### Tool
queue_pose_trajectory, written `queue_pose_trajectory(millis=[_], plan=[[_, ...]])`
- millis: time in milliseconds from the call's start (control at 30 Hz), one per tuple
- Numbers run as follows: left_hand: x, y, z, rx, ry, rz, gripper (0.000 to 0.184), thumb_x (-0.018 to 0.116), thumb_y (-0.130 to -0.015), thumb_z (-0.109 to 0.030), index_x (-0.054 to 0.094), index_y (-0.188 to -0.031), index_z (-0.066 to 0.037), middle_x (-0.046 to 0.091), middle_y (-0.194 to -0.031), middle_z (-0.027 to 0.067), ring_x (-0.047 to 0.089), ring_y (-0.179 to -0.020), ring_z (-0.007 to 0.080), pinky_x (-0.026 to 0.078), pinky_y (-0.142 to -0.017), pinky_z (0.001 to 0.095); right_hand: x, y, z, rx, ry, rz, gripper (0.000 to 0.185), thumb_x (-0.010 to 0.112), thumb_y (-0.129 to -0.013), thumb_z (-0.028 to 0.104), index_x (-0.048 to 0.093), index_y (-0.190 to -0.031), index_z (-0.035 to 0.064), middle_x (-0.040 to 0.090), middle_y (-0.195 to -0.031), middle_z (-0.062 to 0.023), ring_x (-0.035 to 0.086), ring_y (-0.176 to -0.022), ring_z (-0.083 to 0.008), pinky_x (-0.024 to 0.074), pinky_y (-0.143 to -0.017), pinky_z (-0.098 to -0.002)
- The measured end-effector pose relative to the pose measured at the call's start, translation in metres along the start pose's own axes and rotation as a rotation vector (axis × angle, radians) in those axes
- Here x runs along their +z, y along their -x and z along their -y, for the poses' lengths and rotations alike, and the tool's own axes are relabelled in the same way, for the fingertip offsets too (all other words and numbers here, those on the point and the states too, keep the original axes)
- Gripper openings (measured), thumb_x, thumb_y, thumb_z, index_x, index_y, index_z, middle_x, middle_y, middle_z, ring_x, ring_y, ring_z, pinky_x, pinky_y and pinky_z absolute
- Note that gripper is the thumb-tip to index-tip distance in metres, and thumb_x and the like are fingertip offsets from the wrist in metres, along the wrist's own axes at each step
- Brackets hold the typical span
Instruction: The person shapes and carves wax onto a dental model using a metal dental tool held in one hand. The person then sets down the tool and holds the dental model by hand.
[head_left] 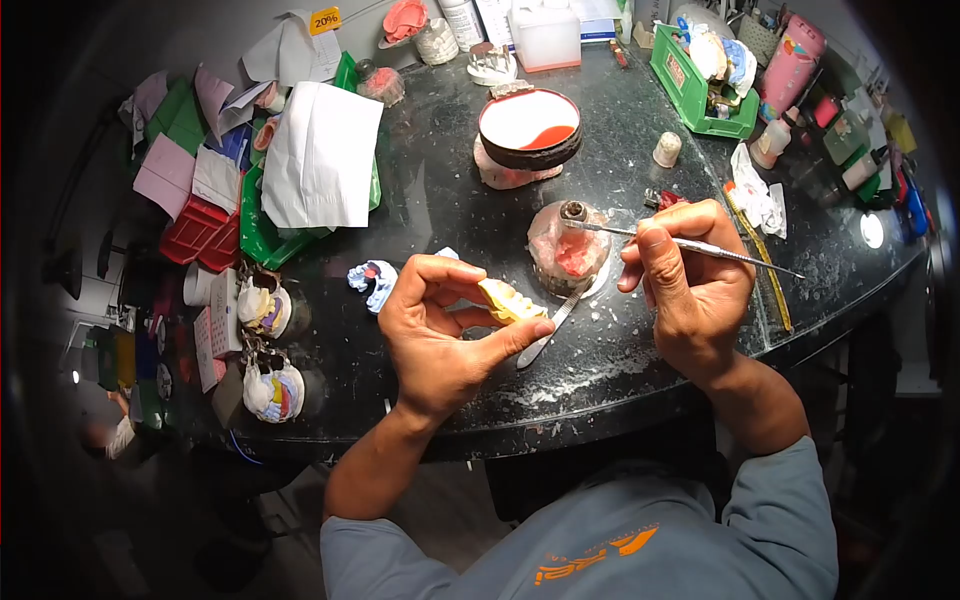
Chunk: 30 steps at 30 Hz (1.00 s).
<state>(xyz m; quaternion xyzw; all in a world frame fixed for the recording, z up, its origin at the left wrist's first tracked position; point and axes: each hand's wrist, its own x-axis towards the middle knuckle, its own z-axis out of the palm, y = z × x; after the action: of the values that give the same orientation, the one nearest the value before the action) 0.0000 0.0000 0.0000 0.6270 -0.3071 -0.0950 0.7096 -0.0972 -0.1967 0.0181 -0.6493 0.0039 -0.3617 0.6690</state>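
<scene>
Between the thumb and fingers of my left hand (445,325) is a small yellow and whitish dental model piece (511,301). My right hand (695,280) is closed round a thin metal instrument (715,249), whose left end lies over the glass burner (560,240) with its dark top and pink contents. A flat metal spatula (553,333) leans at the burner's base, just right of my left thumb. Behind my left hand sits a blue and white model (371,284).
A round pan (529,125) of white and red material stands behind the burner. Green bins (692,98) hold models at the right back. Papers (320,155) cover a green tray at left; two articulated models (272,390) stand near the left edge. A yellow strip (768,265) lies at right.
</scene>
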Motion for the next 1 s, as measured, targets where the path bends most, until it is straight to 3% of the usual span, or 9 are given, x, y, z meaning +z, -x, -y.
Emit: queue_pose_trajectory(millis=[67,167,367,533,800,1000], plan=[[0.001,0.000,0.001,0.000,0.016,-0.015,0.055,0.091,-0.065,0.006,0.051,-0.101,0.000,0.058,-0.098,0.0079,0.071,-0.086,0.0169,0.065,-0.072,0.0277,0.000,-0.001,-0.001,-0.009,0.006,-0.008,0.014,0.067,-0.097,0.009,0.056,-0.095,0.0007,0.065,-0.079,-0.0067,0.063,-0.065,-0.0076,0.0530,-0.057,-0.0212],[-0.001,-0.001,-0.002,0.002,-0.018,0.006,0.055,0.086,-0.068,0.011,0.050,-0.106,-0.003,0.067,-0.090,0.0092,0.071,-0.085,0.0155,0.064,-0.077,0.0303,-0.001,-0.002,-0.002,-0.021,-0.010,-0.013,0.015,0.067,-0.097,0.010,0.056,-0.094,0.0010,0.065,-0.078,-0.0065,0.062,-0.064,-0.0072,0.0508,-0.056,-0.0203],[-0.002,0.000,0.002,0.025,-0.038,0.024,0.055,0.087,-0.068,0.010,0.049,-0.107,-0.003,0.067,-0.091,0.0095,0.071,-0.086,0.0158,0.064,-0.076,0.0298,-0.004,-0.008,0.001,-0.045,-0.005,-0.081,0.015,0.066,-0.098,0.011,0.056,-0.096,0.0015,0.065,-0.077,-0.0068,0.059,-0.060,-0.0074,0.0492,-0.055,-0.0207],[-0.002,-0.002,0.001,0.024,-0.036,0.008,0.055,0.088,-0.067,0.010,0.050,-0.105,-0.003,0.066,-0.092,0.0095,0.071,-0.085,0.0153,0.064,-0.074,0.0293,-0.006,-0.039,0.001,-0.095,0.006,-0.122,0.018,0.063,-0.101,0.020,0.056,-0.098,0.0034,0.064,-0.077,-0.0054,0.054,-0.057,-0.0064,0.0447,-0.054,-0.0199],[-0.004,-0.003,-0.003,0.021,-0.031,-0.003,0.056,0.088,-0.066,0.010,0.050,-0.105,-0.003,0.065,-0.092,0.0087,0.071,-0.085,0.0155,0.064,-0.074,0.0295,0.007,-0.094,0.009,-0.057,0.327,0.096,0.021,0.062,-0.102,0.022,0.060,-0.090,0.0052,0.054,-0.070,0.0045,0.047,-0.062,-0.0029,0.0380,-0.055,-0.0210],[-0.006,-0.003,-0.004,0.038,-0.042,-0.001,0.057,0.089,-0.066,0.009,0.050,-0.106,-0.002,0.065,-0.093,0.0090,0.071,-0.086,0.0151,0.064,-0.074,0.0288,0.007,-0.099,0.007,-0.022,0.309,0.073,0.020,0.063,-0.102,0.020,0.060,-0.090,0.0053,0.054,-0.069,0.0059,0.046,-0.061,-0.0020,0.0374,-0.054,-0.0203]])
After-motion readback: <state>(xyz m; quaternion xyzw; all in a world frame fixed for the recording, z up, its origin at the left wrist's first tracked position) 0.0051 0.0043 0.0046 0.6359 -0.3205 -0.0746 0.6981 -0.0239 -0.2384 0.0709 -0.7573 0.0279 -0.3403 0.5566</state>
